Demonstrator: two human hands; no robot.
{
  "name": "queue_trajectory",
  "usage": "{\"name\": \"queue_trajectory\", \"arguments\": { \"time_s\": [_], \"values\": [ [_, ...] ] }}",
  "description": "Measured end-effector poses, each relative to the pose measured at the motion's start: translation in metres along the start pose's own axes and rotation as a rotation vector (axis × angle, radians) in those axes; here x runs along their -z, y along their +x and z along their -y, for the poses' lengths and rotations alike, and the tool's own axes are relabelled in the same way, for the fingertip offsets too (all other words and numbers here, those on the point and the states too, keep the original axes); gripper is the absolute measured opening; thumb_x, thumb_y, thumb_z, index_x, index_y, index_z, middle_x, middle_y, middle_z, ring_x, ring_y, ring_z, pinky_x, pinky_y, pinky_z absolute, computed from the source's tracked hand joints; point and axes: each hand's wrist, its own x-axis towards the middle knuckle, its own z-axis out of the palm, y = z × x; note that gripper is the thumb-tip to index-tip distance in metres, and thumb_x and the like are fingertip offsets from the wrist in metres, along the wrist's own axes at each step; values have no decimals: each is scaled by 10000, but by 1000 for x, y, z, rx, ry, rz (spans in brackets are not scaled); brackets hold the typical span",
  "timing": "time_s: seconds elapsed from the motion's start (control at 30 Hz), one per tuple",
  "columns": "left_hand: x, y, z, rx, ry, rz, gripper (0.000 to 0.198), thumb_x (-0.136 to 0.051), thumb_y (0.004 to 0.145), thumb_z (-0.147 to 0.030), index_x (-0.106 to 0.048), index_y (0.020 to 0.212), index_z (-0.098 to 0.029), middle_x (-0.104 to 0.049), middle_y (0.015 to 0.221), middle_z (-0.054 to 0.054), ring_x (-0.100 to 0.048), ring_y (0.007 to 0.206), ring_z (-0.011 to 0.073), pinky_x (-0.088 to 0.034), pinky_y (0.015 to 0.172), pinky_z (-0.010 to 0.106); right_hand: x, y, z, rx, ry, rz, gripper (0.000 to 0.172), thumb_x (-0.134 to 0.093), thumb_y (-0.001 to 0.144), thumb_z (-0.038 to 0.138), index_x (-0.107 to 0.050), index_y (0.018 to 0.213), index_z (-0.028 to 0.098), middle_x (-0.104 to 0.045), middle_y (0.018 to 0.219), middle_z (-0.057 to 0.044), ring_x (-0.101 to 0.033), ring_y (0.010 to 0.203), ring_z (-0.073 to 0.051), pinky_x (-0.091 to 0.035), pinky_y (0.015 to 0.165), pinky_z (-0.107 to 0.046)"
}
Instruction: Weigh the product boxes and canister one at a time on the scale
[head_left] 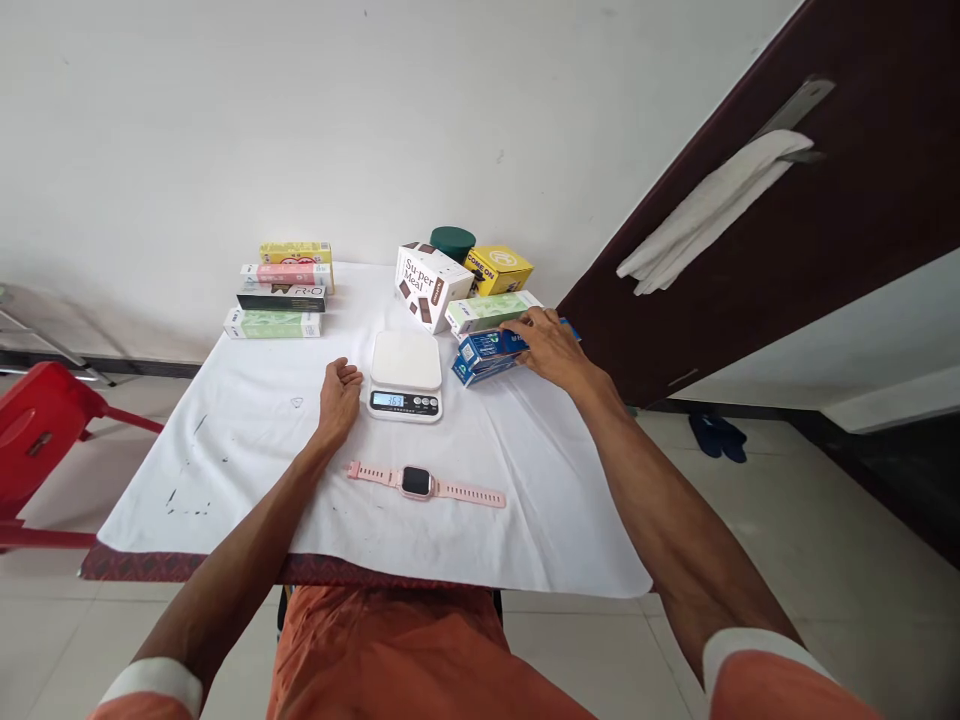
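Note:
My right hand (pixel 551 348) reaches over the right side of the table, its fingers closed around the upper of two blue boxes (pixel 484 349). The lower blue box (pixel 466 375) sits under it, partly hidden. Left of these stands a white digital kitchen scale (pixel 406 362) with a bare platform and a lit display that seems to read 363. Beside the scale my left hand (pixel 341 398) rests on the cloth, loosely curled, with nothing in it. Nearer to me a pink smartwatch (pixel 417 482) lies stretched out, face up.
Behind the blue boxes are a green-and-white box (pixel 491 312), a white "Su-per Meal" box (pixel 429 285), a yellow box (pixel 501 270) and a dark green round lid (pixel 453 240). Several slim boxes (pixel 273 324) line the back left. A red chair (pixel 56 430) stands left of the table.

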Motion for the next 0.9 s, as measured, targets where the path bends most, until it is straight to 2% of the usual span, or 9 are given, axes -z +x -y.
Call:
{"name": "queue_trajectory", "arguments": {
  "time_s": [0.23, 0.33, 0.4, 0.5, 0.57, 0.63, 0.73, 0.8, 0.9],
  "values": [
    [-4, -1, 3, -12, -17, -29, 519, -583, 733, 11, -538, 1212, -185, -668, 1131, 82, -704, 1014, 177, -536, 1089, 425, -12, -2, 11, 33, 67, -67, 619, -516, 822, 46, -634, 1417, 170, -649, 1371, -185, -592, 1280, -371, -522, 1070, -536],
    [-5, -1, 5, -1, -30, -37, 534, -573, 710, 32, -549, 1205, -169, -666, 1124, 93, -704, 1014, 191, -536, 1087, 440, 0, -6, 18, -6, 28, -56, 604, -482, 827, 46, -637, 1397, 173, -655, 1353, -203, -609, 1261, -405, -573, 962, -558],
    [-6, -2, 5, 3, -35, -40, 543, -574, 697, 39, -557, 1203, -159, -663, 1129, 103, -701, 1013, 199, -534, 1085, 449, 13, -2, 37, -23, 14, -110, 541, -442, 867, 51, -656, 1357, 139, -665, 1300, -235, -622, 1231, -421, -574, 927, -560],
    [-7, -3, 6, -3, -42, -47, 544, -572, 691, 41, -560, 1194, -165, -659, 1117, 94, -694, 989, 192, -545, 1065, 434, 27, 22, 90, 111, 145, -208, 433, -478, 927, 108, -678, 1306, 166, -684, 1277, -196, -637, 1215, -365, -528, 1032, -518],
    [-7, -4, 7, -9, -49, -53, 541, -574, 694, 35, -555, 1192, -177, -660, 1091, 78, -689, 969, 184, -557, 1048, 426, 24, 49, 137, 242, 265, -151, 337, -557, 955, 193, -688, 1265, 175, -699, 1276, -163, -641, 1213, -331, -501, 1077, -484],
    [-7, -4, 7, -15, -51, -56, 545, -579, 698, 26, -548, 1199, -186, -663, 1073, 67, -685, 962, 180, -562, 1042, 423, 13, 81, 184, 297, 390, -42, 314, -641, 947, 279, -678, 1240, 172, -697, 1308, -145, -642, 1227, -312, -488, 1089, -463],
    [-8, -3, 5, 1, -39, -62, 555, -565, 697, 28, -538, 1210, -182, -666, 1094, 70, -686, 971, 173, -550, 1057, 416, -11, 124, 245, 219, 576, 143, 388, -747, 882, 314, -641, 1215, 146, -684, 1329, -173, -648, 1230, -311, -510, 1041, -421],
    [-9, -4, 4, 16, -28, -68, 558, -550, 695, 33, -535, 1211, -177, -669, 1122, 81, -689, 981, 172, -544, 1057, 406, -27, 143, 276, 123, 647, 166, 517, -814, 812, 346, -588, 1233, 148, -665, 1336, -189, -626, 1247, -348, -504, 1049, -469],
    [-10, -7, 0, 7, -7, -52, 501, -559, 723, 6, -541, 1190, -173, -684, 1152, 104, -693, 1017, 199, -552, 1018, 395, -49, 157, 307, -1, 730, 139, 669, -841, 759, 369, -492, 1286, 152, -605, 1384, -216, -583, 1290, -374, -482, 1073, -506]
  ]
}}
